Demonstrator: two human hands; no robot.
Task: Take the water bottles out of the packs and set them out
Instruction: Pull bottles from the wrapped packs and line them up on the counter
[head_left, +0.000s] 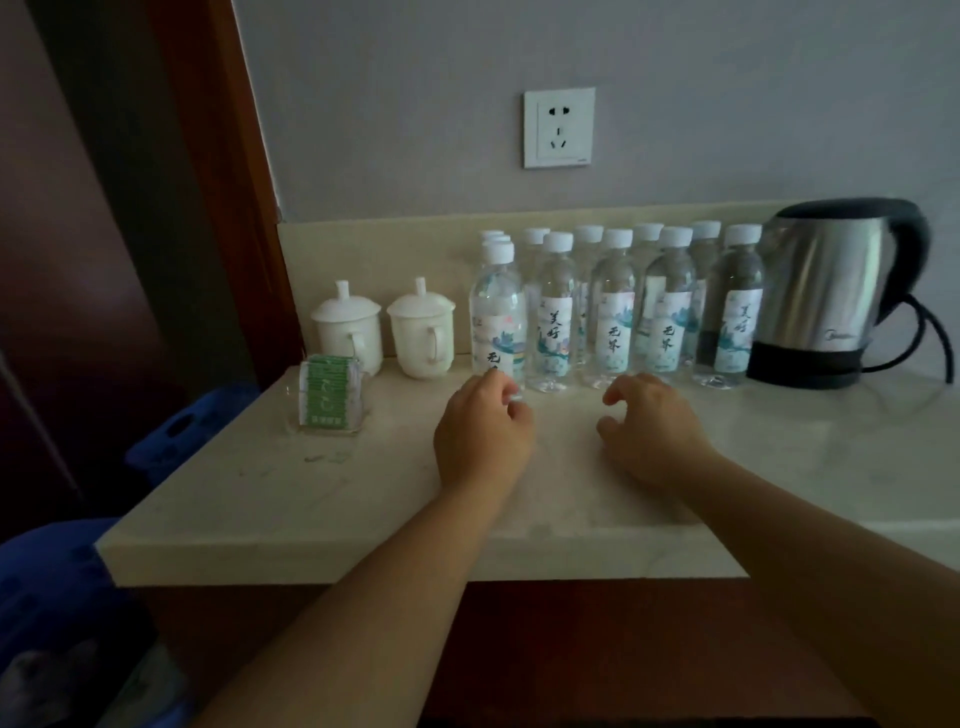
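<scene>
Several clear water bottles (613, 312) with white caps and printed labels stand in rows at the back of the pale stone counter (363, 499). The leftmost front bottle (496, 306) stands a little nearer to me than its neighbours. My left hand (483, 436) lies low in front of that bottle, its loosely curled fingertips and thumb at the bottle's foot, and it grips nothing that I can see. My right hand (652, 431) hovers over the counter in front of the middle bottles, fingers loosely curled and holding nothing. No pack is in view.
Two lidded white cups (384, 332) and a holder of green sachets (328, 395) stand left of the bottles. A steel kettle (831, 291) on its base with a black cord stands at their right. A wall socket (558, 127) is above. Blue crates (57, 597) sit below left.
</scene>
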